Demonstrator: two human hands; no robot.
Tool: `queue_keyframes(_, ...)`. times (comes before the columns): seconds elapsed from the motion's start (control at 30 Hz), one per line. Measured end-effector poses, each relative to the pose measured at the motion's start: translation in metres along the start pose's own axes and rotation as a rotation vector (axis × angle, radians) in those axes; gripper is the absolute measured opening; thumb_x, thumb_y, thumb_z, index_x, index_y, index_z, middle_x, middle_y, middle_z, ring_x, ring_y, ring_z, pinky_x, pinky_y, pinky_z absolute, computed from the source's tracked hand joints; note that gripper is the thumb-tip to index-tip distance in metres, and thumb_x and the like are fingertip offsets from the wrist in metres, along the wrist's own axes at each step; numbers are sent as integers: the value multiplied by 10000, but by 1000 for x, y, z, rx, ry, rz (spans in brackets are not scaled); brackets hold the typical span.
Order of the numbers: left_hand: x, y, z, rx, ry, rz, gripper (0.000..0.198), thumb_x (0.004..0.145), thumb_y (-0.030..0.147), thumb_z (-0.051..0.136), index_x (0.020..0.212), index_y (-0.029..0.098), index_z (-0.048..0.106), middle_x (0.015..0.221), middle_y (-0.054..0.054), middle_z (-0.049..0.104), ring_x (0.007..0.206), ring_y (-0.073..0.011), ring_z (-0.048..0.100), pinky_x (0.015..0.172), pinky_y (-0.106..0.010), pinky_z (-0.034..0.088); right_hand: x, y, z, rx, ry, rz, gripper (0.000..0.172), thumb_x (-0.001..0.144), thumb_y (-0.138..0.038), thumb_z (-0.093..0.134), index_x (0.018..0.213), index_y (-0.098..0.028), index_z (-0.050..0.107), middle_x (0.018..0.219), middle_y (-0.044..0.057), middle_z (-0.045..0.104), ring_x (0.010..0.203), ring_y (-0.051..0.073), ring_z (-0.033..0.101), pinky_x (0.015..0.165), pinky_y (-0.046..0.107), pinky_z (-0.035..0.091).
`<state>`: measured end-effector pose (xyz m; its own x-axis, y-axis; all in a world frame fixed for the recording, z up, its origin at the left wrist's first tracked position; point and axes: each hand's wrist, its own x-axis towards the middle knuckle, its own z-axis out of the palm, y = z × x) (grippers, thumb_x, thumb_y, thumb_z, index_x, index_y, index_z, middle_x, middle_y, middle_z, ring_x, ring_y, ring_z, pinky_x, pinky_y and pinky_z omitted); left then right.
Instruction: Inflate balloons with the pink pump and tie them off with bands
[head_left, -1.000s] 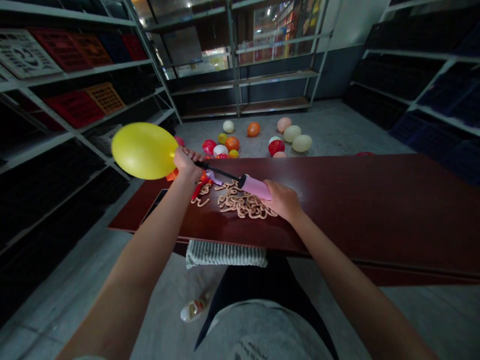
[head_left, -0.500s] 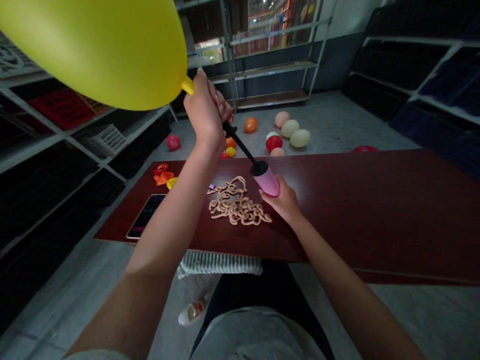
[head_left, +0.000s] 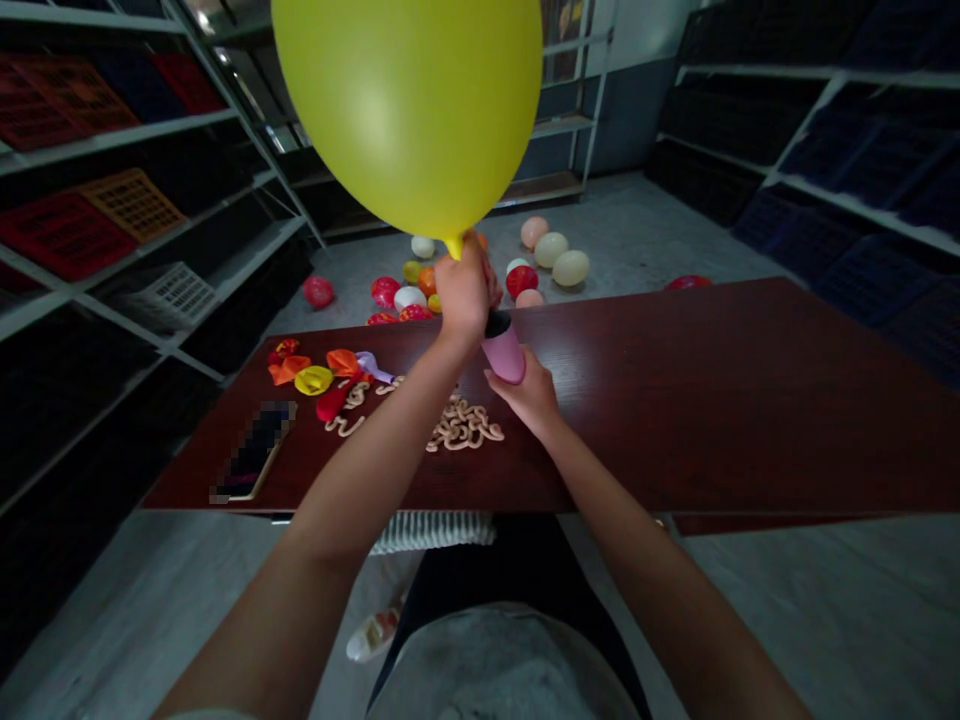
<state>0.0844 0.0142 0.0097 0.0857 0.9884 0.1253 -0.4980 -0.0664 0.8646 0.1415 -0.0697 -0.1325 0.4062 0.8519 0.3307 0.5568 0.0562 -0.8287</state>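
A large inflated yellow balloon [head_left: 412, 110] stands above my left hand [head_left: 461, 295], its neck at the top of the closed fist. The same hand is wrapped round the upper end of a pink and black hand pump [head_left: 504, 357]; its fingers hide the pump's tip. My right hand [head_left: 531, 395] grips the pink barrel from below. Both hands are over the dark red table [head_left: 712, 400]. Curled, thin beige tubes [head_left: 463, 425] lie heaped beneath them. Left of my forearm are flat balloons: a yellow one [head_left: 313, 380], an orange one [head_left: 343, 362] and a lilac one [head_left: 373, 366].
A phone [head_left: 259, 450] lies at the table's left end. Several inflated balloons, including a red one [head_left: 521, 281] and a cream one [head_left: 571, 268], rest on the floor beyond. Shelves with crates [head_left: 133, 208] line the left and right sides.
My left hand has come down towards my right, and the pump's black rod, long before, is now hardly visible. The yellow balloon looks more upright and nearer the middle; the view has turned left.
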Motion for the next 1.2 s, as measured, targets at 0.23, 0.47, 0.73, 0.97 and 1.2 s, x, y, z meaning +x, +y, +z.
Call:
queue_keyframes(0.23,5,21,-78,-75,221,-39,424,989,344,438,638,231,228,502,52,137,406,-98,163,477,-302,183,-7,-9,4,-375,-87,-242,412,782,-435,710,1133,-240,620,1006,69,756,875,271,715,683,321,484)
queue_keyframes(0.47,11,64,-159,-135,326,-8,445,938,376,529,653,225,223,558,39,136,452,-124,176,497,-307,208,-14,-18,4,-523,-174,-454,354,789,-385,725,1093,-223,642,989,66,751,870,254,713,688,312,471)
queue_keyframes(0.73,4,134,-168,-168,332,126,385,958,235,417,637,218,205,506,50,154,424,-105,168,495,-302,200,-13,-17,9,-395,-208,-510,463,809,-423,708,1210,-214,612,1087,101,739,932,270,717,776,355,519)
queue_keyframes(0.97,-3,142,-96,-67,136,270,446,1029,349,374,636,226,204,483,48,157,417,-109,168,491,-307,209,-7,-5,5,-214,-160,-339,480,790,-455,701,1198,-227,594,1043,87,743,878,276,725,736,366,536)
queue_keyframes(1.2,14,96,-34,-19,10,252,461,1024,400,411,612,226,299,469,36,211,409,-105,270,497,-309,277,-3,-3,-4,-161,-29,-132,416,765,-481,673,1100,-248,593,939,61,737,824,286,708,680,356,500)
